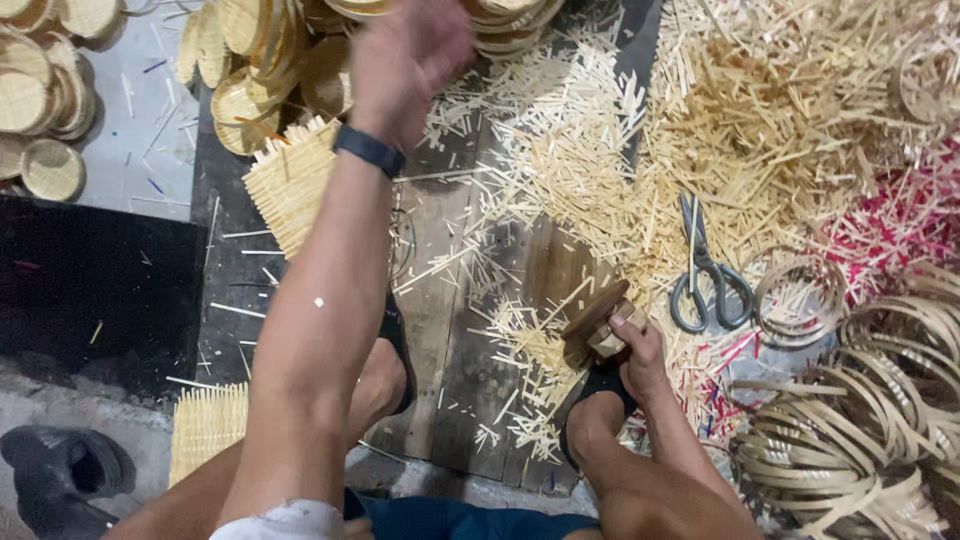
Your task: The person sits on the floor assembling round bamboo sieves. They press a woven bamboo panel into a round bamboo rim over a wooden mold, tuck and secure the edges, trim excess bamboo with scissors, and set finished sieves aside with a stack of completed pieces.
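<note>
My right hand (640,345) grips a wooden block (600,325) at five o'clock; my left hand (410,50), blurred, grip unclear, reaches toward woven discs (255,60) at twelve.

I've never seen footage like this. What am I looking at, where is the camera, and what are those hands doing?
There is no machine here: a person wears one camera on the head, so you look down at their own arms and knees. The left hand, with a dark wristband, is stretched forward over a heap of round woven discs; it is blurred, so I cannot tell if it grips anything. The right hand holds a round wooden block low by the knee. On the wooden board lie many cut pale splints, grey-handled scissors and a flat woven mat. Thin hoops are piled at the right.
</note>
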### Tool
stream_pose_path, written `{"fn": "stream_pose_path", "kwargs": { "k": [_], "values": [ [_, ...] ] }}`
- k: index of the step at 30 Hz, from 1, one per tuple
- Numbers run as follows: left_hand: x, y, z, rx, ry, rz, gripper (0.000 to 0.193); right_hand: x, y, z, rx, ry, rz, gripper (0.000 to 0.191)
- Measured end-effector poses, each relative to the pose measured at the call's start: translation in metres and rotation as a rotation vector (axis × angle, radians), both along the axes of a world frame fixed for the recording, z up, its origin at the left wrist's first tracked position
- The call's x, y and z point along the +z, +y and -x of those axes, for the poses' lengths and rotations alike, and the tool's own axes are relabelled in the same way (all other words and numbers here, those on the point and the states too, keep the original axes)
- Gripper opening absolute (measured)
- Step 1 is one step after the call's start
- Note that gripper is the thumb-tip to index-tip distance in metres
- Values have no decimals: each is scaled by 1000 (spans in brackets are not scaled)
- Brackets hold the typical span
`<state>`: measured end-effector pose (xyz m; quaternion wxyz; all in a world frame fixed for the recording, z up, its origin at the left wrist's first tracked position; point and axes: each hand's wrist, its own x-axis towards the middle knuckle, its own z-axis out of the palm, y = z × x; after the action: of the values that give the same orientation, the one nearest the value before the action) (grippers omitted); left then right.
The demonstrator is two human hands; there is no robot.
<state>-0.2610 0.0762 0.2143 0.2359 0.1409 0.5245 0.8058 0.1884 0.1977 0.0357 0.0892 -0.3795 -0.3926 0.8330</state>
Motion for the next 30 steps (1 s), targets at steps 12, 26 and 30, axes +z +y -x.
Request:
{"fn": "stream_pose_path", "kwargs": {
  "k": [12,26,30],
  "values": [
    [-182,-35,-258,-91,-582,689,57,31,-2,58,338,17,-54,61],
    [-116,-195,-60,194,1182,1747,123,22,-21,69,300,-274,-389,32],
    [-101,-235,-50,-73,616,1653,75,17,-22,62,290,-317,-310,31]
  ]
}}
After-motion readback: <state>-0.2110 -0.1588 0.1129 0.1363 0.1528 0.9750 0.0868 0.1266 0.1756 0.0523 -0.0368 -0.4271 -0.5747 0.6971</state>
